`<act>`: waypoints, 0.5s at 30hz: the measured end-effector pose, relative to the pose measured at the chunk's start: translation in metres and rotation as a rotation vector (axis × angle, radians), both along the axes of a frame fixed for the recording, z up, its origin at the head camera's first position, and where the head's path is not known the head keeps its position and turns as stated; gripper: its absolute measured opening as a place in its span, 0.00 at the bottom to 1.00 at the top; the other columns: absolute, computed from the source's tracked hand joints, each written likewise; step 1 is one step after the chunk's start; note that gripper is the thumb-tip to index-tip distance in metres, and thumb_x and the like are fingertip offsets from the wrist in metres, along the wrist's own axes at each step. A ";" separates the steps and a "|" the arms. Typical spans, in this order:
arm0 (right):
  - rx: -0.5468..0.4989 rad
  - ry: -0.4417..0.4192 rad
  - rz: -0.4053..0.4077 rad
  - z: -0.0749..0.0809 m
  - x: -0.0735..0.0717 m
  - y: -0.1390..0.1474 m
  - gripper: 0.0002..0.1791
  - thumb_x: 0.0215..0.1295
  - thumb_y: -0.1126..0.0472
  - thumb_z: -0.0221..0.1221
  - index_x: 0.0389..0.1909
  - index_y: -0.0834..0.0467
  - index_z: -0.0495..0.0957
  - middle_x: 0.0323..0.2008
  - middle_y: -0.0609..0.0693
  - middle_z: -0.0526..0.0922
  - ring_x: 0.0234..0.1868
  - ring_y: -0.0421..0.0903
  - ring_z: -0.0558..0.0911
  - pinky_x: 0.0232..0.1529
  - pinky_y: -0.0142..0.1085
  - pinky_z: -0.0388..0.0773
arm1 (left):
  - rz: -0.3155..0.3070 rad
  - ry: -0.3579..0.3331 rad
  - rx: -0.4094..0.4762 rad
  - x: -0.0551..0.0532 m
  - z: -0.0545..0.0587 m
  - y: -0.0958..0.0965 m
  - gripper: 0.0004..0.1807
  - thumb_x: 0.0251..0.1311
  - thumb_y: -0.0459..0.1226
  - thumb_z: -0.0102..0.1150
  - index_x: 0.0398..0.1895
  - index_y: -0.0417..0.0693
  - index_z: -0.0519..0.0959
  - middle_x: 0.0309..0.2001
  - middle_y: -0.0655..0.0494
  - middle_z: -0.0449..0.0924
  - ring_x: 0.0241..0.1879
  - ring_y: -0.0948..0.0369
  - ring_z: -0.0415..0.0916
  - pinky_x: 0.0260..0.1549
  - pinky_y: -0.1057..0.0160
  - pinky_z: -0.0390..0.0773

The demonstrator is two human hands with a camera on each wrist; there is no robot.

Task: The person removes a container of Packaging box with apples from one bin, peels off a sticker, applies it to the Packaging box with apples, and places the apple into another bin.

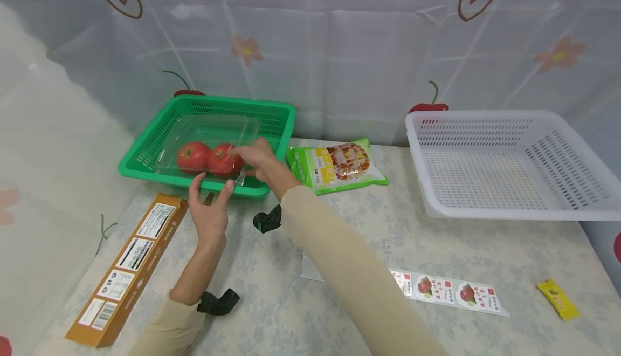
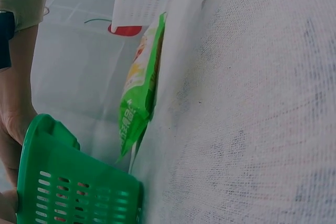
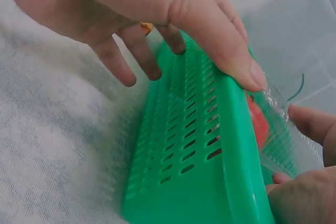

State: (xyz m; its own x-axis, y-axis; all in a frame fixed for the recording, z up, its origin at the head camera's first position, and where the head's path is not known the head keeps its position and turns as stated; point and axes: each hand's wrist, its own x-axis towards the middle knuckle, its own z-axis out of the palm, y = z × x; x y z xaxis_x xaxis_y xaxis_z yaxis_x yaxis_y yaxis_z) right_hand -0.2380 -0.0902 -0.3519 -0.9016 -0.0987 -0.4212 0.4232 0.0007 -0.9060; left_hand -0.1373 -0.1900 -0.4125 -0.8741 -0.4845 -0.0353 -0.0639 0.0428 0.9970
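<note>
A clear plastic box (image 1: 208, 127) sits in the green basket (image 1: 131, 171), with two red fruits, likely apples (image 1: 193, 156), showing through it. My right hand (image 1: 259, 156) pinches the box's near right corner. Its index finger overlaps one fruit in the head view. At the front rim, my left hand (image 1: 209, 218) has its thumb resting on the edge beside the plastic. The right wrist view shows the other left fingers (image 3: 140, 51) relaxed and spread outside the slotted wall. In the left wrist view, the right hand (image 2: 13, 124) is partly cut off behind the basket (image 2: 79, 177).
A green food packet (image 1: 339, 167) lies right of the basket. Farther right stands a white basket (image 1: 485, 213). A long orange-brown carton (image 1: 128, 272) lies at the left. A label strip (image 1: 448, 291) and a small yellow packet (image 1: 558, 299) lie near the front.
</note>
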 end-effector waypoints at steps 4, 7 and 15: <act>-0.050 -0.016 0.018 0.000 -0.001 0.002 0.42 0.61 0.60 0.68 0.72 0.62 0.56 0.65 0.56 0.67 0.65 0.57 0.69 0.52 0.57 0.76 | -0.010 0.008 -0.005 0.000 -0.001 0.000 0.39 0.61 0.48 0.67 0.72 0.55 0.61 0.73 0.56 0.51 0.68 0.45 0.55 0.62 0.49 0.67; -0.105 -0.039 0.022 0.000 -0.002 0.003 0.45 0.61 0.60 0.68 0.74 0.61 0.53 0.68 0.57 0.63 0.67 0.58 0.66 0.51 0.61 0.75 | -0.016 0.010 -0.008 0.001 -0.001 -0.001 0.39 0.61 0.48 0.67 0.73 0.55 0.60 0.73 0.56 0.50 0.69 0.44 0.54 0.62 0.48 0.67; -0.137 -0.053 0.010 0.001 -0.001 0.004 0.41 0.61 0.60 0.68 0.71 0.62 0.58 0.66 0.58 0.64 0.64 0.59 0.69 0.43 0.57 0.80 | -0.021 0.034 -0.007 0.001 -0.003 -0.002 0.40 0.61 0.48 0.67 0.74 0.55 0.59 0.73 0.56 0.50 0.69 0.45 0.54 0.62 0.47 0.68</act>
State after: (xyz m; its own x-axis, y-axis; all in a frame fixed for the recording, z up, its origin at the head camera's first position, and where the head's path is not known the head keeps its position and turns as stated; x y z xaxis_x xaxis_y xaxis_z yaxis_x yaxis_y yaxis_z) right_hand -0.2394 -0.0865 -0.3509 -0.8769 -0.1676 -0.4505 0.4714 -0.1167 -0.8742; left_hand -0.1358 -0.1915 -0.4158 -0.8849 -0.4657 -0.0020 -0.0288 0.0503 0.9983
